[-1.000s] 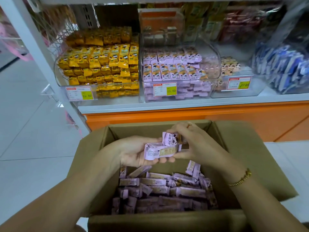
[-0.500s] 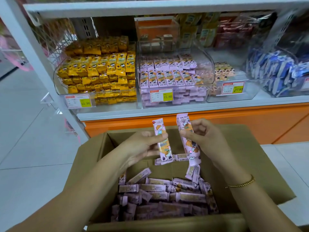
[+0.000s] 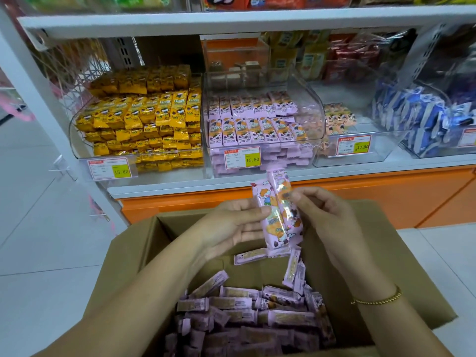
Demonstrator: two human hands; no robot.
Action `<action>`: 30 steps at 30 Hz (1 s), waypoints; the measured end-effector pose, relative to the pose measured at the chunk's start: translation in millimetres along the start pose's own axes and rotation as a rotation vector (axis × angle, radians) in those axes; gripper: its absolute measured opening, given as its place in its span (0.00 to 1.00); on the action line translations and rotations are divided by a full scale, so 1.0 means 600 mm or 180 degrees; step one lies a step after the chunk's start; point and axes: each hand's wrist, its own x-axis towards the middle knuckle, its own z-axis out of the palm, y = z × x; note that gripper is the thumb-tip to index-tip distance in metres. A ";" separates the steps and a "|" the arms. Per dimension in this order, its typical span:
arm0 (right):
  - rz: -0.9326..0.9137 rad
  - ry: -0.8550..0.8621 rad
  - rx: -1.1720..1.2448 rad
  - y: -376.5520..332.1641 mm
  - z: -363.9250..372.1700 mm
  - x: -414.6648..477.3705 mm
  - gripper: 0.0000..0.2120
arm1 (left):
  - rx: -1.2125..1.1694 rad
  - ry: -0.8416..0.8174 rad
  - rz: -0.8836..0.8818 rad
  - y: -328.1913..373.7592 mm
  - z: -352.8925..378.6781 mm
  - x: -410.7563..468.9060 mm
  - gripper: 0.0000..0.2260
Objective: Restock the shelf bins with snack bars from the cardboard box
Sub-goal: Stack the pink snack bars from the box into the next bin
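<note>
Now, left hand (image 3: 231,225): thumb pressed on the front of the held pink bars (image 3: 273,220), fingers stretched behind them, so it grips them.
Right hand (image 3: 327,215): thumb and curled fingers pinch the same bars at their right edge; a bracelet (image 3: 376,300) sits on the wrist.
Held pink bars: upright and overlapping (at least two), above the open cardboard box (image 3: 128,253), below the shelf (image 3: 180,182).
Loose bars (image 3: 244,313): piled in the bottom of the box.
Middle bin (image 3: 313,106): clear, on the shelf, holding rows of matching pink packs behind a price tag (image 3: 242,157).
Left bin (image 3: 74,140): heaped with yellow packs (image 3: 144,117).
</note>
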 end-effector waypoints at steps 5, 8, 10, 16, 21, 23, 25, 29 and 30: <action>-0.0167 -0.0935 -0.0303 -0.007 -0.014 0.008 0.20 | -0.0395 0.0039 0.0145 0.012 -0.009 0.010 0.20; -0.0232 -0.0759 -0.0371 -0.002 -0.012 0.014 0.24 | -0.0481 0.0000 0.0176 0.017 -0.008 0.015 0.18; -0.0141 -0.0400 -0.0065 -0.004 -0.016 0.020 0.22 | -0.0519 0.0064 0.0212 0.020 -0.010 0.019 0.16; -0.0252 -0.0632 0.0075 -0.059 -0.089 0.033 0.19 | -0.0302 0.0298 0.0308 0.035 -0.028 0.029 0.14; -0.0051 -0.1395 -0.0723 -0.083 -0.103 0.054 0.19 | 0.0145 -0.0207 -0.0041 0.033 -0.026 0.030 0.18; 0.0084 -0.1678 -0.0934 -0.084 -0.089 0.062 0.18 | 0.0245 -0.0301 -0.0114 0.034 -0.022 0.032 0.18; 0.0140 -0.1835 -0.1088 -0.087 -0.072 0.071 0.17 | 0.0328 -0.0371 -0.0164 0.035 -0.019 0.034 0.16; 0.0158 -0.1326 -0.0847 -0.076 -0.033 0.093 0.18 | 0.0309 -0.0264 -0.0097 0.041 -0.018 0.034 0.17; 0.0115 -0.0987 -0.0858 -0.069 -0.022 0.095 0.17 | 0.0206 -0.0178 -0.0029 0.043 -0.017 0.032 0.16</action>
